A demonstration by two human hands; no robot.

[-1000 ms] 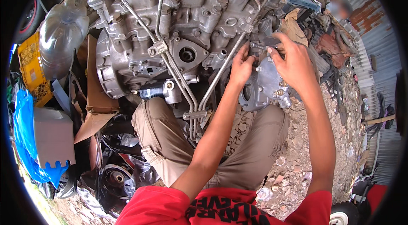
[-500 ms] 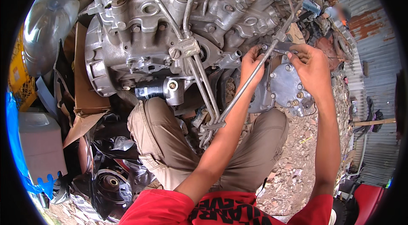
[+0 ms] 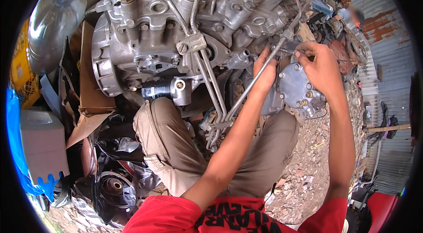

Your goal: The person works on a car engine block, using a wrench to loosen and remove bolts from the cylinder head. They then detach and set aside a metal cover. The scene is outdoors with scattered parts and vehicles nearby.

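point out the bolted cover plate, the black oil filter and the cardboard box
Bolted cover plate (image 3: pixel 292 86): head view, on its flat grey face.
Black oil filter (image 3: pixel 157 90): head view, on its canister side.
Cardboard box (image 3: pixel 91 74): head view, on its brown side panel.

Daylight brightens gravel (image 3: pixel 306 167), lower right | soft sheen on engine (image 3: pixel 121 52), upper center, deep shadow beneath | glare streaks clear plastic bottle (image 3: pixel 55 26), upper left | fisheye bends corrugated wall (image 3: pixel 383 72), right | black corners, blue-fringed left rim | small blurred patch, upper right
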